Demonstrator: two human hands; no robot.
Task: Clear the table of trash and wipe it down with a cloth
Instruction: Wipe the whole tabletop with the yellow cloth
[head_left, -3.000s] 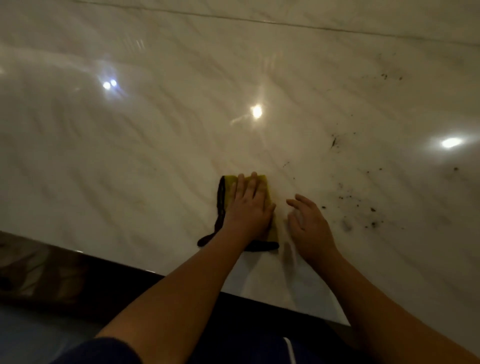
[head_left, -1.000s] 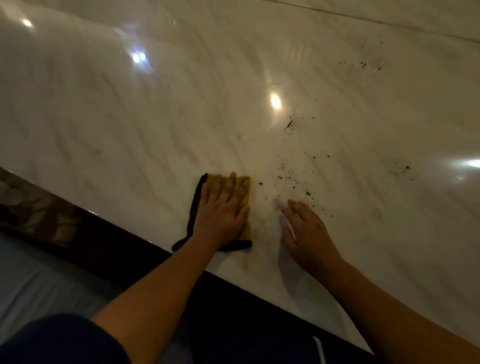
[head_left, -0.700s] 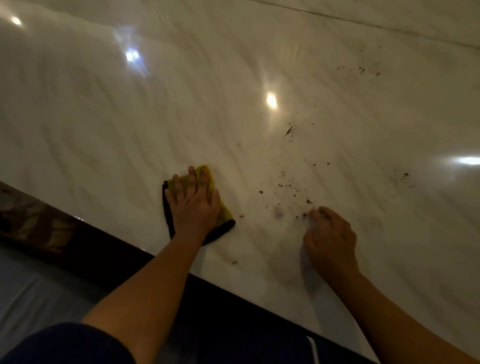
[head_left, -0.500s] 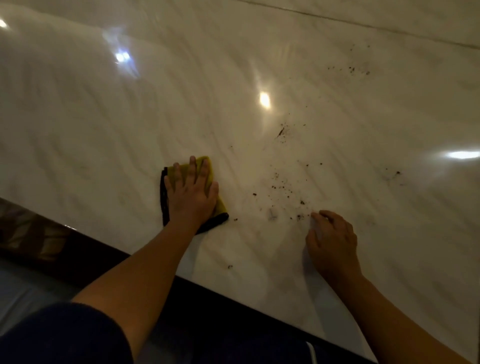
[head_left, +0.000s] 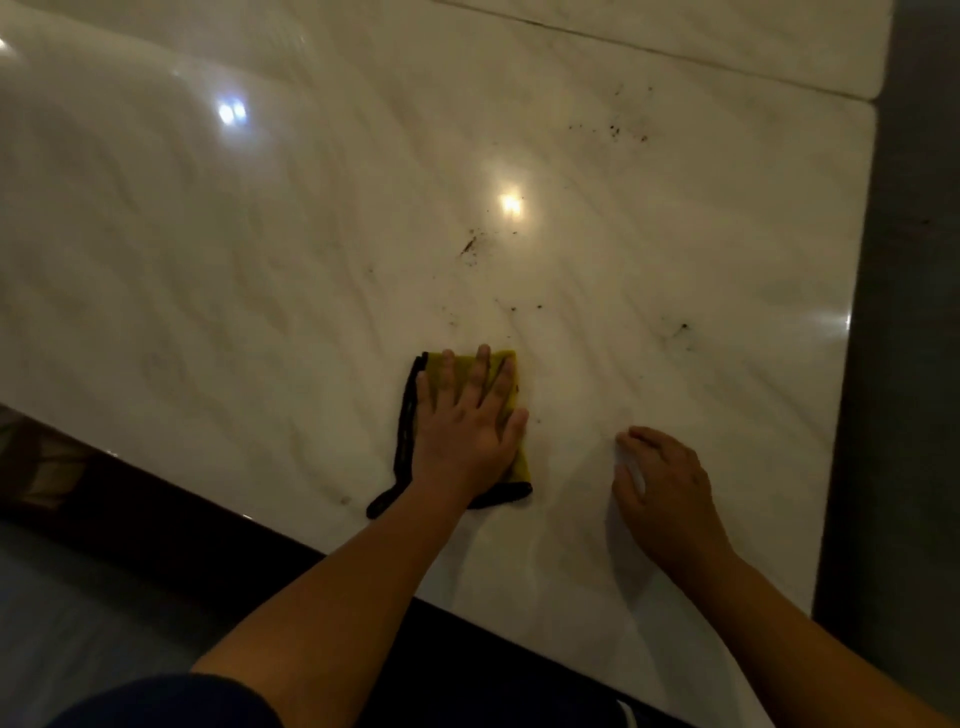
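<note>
A: So, your left hand (head_left: 467, 431) lies flat on the cloth (head_left: 506, 366), fingers straight and spread, palm pressing it onto the table (head_left: 260, 270).

B: Right, and that cloth is yellow with a dark border (head_left: 405, 431). It sits folded near the table's front edge, a little right of the middle of your view. The border shows to the left of your hand and below your wrist.

A: Your right hand (head_left: 667, 491) is near it but apart from the cloth. The fingers are loosely bent and the fingertips (head_left: 631, 439) rest on the bare top.

B: Beyond your left fingers, dark crumbs (head_left: 470, 245) are scattered on the pale surface. More specks (head_left: 615, 131) lie farther off toward the far right corner, and a small smudge (head_left: 683, 327) sits out to the right.

A: Two lamp reflections (head_left: 510, 203) shine on the top, one of them close to the crumbs.

B: Grey floor (head_left: 914, 364) runs along the table's right side, and your dark sleeve (head_left: 171, 701) shows at the bottom left.
</note>
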